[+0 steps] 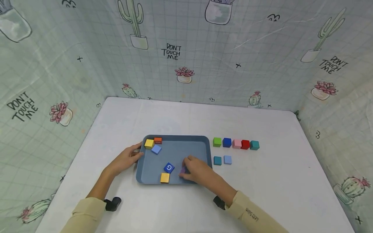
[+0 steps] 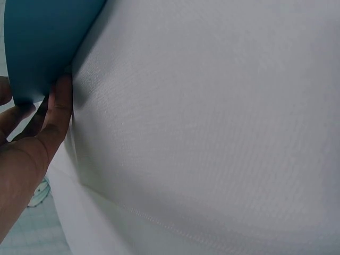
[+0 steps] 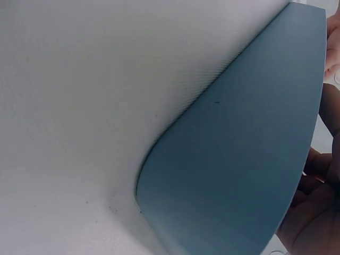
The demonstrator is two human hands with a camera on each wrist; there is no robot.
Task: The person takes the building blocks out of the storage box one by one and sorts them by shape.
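Note:
A blue-grey tray (image 1: 175,137) lies flat on the white table. My left hand (image 1: 126,158) grips its left rim, thumb over the edge and fingers against the outer wall; the left wrist view shows these fingers (image 2: 61,106) at the rim. Inside the tray, my right hand (image 1: 199,171) pinches a purple block (image 1: 182,170), mostly hidden by the fingers. Left of it lie a blue block with a white letter (image 1: 169,167) and a yellow-orange block (image 1: 164,178). A yellow block (image 1: 149,144), an orange block (image 1: 158,140) and a light blue block (image 1: 156,149) sit in the far left corner.
Right of the tray, a row holds a green block (image 1: 217,142), a dark blue block (image 1: 227,142), a pink block (image 1: 237,144), a red block (image 1: 245,144) and a teal block (image 1: 254,145). Nearer are another teal block (image 1: 217,160) and light blue block (image 1: 227,160).

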